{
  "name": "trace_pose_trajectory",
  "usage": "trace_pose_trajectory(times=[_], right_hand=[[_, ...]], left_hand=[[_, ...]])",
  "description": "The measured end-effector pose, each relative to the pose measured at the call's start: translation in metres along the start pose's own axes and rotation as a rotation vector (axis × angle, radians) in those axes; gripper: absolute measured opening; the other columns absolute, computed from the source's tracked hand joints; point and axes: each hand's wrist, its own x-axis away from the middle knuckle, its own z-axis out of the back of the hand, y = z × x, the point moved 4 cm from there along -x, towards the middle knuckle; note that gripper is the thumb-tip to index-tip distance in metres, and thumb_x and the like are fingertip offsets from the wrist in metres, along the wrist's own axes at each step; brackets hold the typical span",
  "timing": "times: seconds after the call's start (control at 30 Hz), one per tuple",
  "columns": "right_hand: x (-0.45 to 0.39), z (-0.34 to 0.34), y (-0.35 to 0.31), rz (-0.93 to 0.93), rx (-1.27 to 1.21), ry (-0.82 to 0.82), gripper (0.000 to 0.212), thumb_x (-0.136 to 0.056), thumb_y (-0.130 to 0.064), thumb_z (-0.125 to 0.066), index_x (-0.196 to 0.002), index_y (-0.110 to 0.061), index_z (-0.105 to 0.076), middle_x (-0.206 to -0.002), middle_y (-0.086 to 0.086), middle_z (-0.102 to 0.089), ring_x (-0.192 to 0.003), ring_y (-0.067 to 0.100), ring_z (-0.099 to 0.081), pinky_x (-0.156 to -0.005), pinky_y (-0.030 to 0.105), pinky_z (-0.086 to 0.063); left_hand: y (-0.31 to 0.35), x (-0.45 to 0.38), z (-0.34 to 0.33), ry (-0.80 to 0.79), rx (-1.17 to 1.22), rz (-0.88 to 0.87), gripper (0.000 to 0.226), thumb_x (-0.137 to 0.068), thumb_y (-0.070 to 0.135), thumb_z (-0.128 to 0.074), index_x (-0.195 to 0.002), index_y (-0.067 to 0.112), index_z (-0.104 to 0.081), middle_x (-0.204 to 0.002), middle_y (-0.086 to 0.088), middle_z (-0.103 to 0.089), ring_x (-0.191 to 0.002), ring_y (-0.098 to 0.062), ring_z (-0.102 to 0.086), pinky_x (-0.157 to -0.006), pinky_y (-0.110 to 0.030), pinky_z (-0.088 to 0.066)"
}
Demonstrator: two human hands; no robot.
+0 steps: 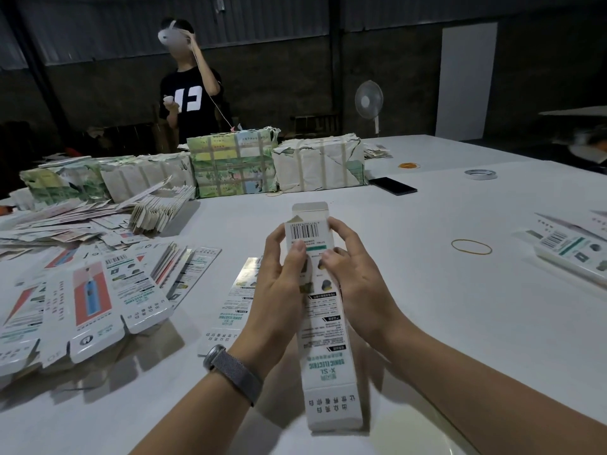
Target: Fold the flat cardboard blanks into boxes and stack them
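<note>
A long white printed box [328,356] is held lengthwise above the white table [460,307], its far end flap [310,210] standing up. My left hand [279,290] grips its left side, thumb pressed on the top face under the barcode. My right hand [351,277] grips the right side, thumb also on the top face. One flat blank [230,310] lies on the table just left of my hands. Several more flat blanks [98,297] are spread in a loose pile at the left. Folded boxes [571,254] lie stacked at the right edge.
Wrapped bundles [230,162] of blanks line the table's far side, and a person in a black shirt [192,93] stands behind them. A black phone [392,185], a tape roll [480,174] and a rubber band [471,247] lie on the table's right half. A fan [369,101] stands behind.
</note>
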Motion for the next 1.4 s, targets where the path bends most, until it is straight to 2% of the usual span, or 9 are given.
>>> trace_pose_trajectory(times=[0.2, 0.33, 0.53, 0.7, 0.87, 0.97, 1.1, 1.3, 1.4], right_hand=[[0.002, 0.004, -0.002, 0.004, -0.030, -0.002, 0.036, -0.088, -0.034, -0.046, -0.124, -0.042, -0.048, -0.102, 0.004, -0.074, -0.082, 0.020, -0.073, -0.066, 0.028, -0.057], [-0.002, 0.009, -0.001, -0.013, -0.066, 0.022, 0.032, -0.087, -0.034, -0.046, -0.117, -0.025, -0.049, -0.093, 0.006, -0.075, -0.072, 0.017, -0.072, -0.058, 0.026, -0.055], [-0.006, 0.015, 0.006, 0.009, -0.025, 0.100, 0.024, -0.086, -0.032, -0.048, -0.107, -0.021, -0.054, -0.090, -0.009, -0.071, -0.078, 0.016, -0.072, -0.064, 0.029, -0.059], [-0.008, 0.016, 0.006, 0.016, -0.054, 0.127, 0.021, -0.089, -0.025, -0.051, -0.108, -0.017, -0.055, -0.092, -0.005, -0.073, -0.077, 0.016, -0.072, -0.063, 0.026, -0.056], [-0.005, 0.016, 0.005, 0.074, -0.008, 0.150, 0.010, -0.099, -0.020, -0.049, -0.108, -0.024, -0.052, -0.092, -0.006, -0.069, -0.076, 0.015, -0.071, -0.064, 0.027, -0.056], [-0.004, 0.014, 0.002, 0.109, 0.007, 0.152, 0.015, -0.091, -0.029, -0.049, -0.106, -0.034, -0.049, -0.093, -0.016, -0.066, -0.077, 0.014, -0.071, -0.063, 0.027, -0.056], [-0.004, 0.015, -0.001, 0.148, 0.022, 0.161, 0.023, -0.092, -0.022, -0.050, -0.107, -0.040, -0.047, -0.094, -0.023, -0.065, -0.078, 0.008, -0.069, -0.063, 0.025, -0.056], [-0.005, 0.015, -0.001, 0.102, 0.048, 0.179, 0.030, -0.102, -0.008, -0.049, -0.112, -0.036, -0.052, -0.108, -0.005, -0.062, -0.082, 0.019, -0.068, -0.066, 0.030, -0.058], [-0.006, 0.015, 0.001, 0.052, 0.031, 0.171, 0.026, -0.102, -0.006, -0.048, -0.110, -0.028, -0.058, -0.099, -0.003, -0.067, -0.075, 0.021, -0.069, -0.065, 0.032, -0.058]], left_hand=[[0.000, 0.001, 0.000, -0.028, -0.003, 0.026, 0.023, -0.106, 0.031, -0.047, -0.127, 0.039, -0.050, -0.090, -0.003, -0.077, -0.067, -0.018, -0.072, -0.056, -0.029, -0.057], [0.000, 0.004, -0.002, -0.079, -0.044, 0.027, 0.024, -0.106, 0.031, -0.046, -0.130, 0.037, -0.048, -0.090, -0.005, -0.077, -0.070, -0.022, -0.074, -0.057, -0.028, -0.057], [-0.003, 0.004, -0.005, -0.107, -0.041, 0.047, 0.022, -0.106, 0.031, -0.047, -0.127, 0.037, -0.047, -0.091, -0.005, -0.078, -0.071, -0.023, -0.075, -0.058, -0.029, -0.057], [-0.005, 0.004, -0.005, -0.098, 0.020, 0.073, 0.020, -0.104, 0.030, -0.052, -0.118, 0.044, -0.049, -0.091, -0.010, -0.078, -0.070, -0.025, -0.075, -0.057, -0.031, -0.058], [-0.008, 0.004, -0.007, -0.099, 0.056, 0.096, 0.022, -0.105, 0.026, -0.050, -0.117, 0.046, -0.049, -0.088, -0.013, -0.077, -0.071, -0.028, -0.075, -0.057, -0.034, -0.059], [-0.008, 0.004, -0.006, -0.099, 0.062, 0.105, 0.021, -0.106, 0.027, -0.049, -0.119, 0.043, -0.047, -0.088, -0.013, -0.077, -0.071, -0.027, -0.075, -0.058, -0.035, -0.059], [-0.009, 0.007, -0.007, -0.090, 0.056, 0.101, 0.023, -0.105, 0.028, -0.048, -0.121, 0.043, -0.040, -0.084, -0.012, -0.077, -0.069, -0.026, -0.075, -0.057, -0.031, -0.058], [-0.010, 0.004, -0.007, -0.089, 0.072, 0.074, 0.024, -0.107, 0.021, -0.046, -0.123, 0.038, -0.047, -0.085, -0.014, -0.077, -0.072, -0.027, -0.075, -0.059, -0.032, -0.059], [-0.015, 0.003, -0.008, -0.089, 0.027, 0.076, 0.022, -0.107, 0.022, -0.047, -0.122, 0.037, -0.050, -0.085, -0.015, -0.076, -0.071, -0.028, -0.074, -0.060, -0.036, -0.059]])
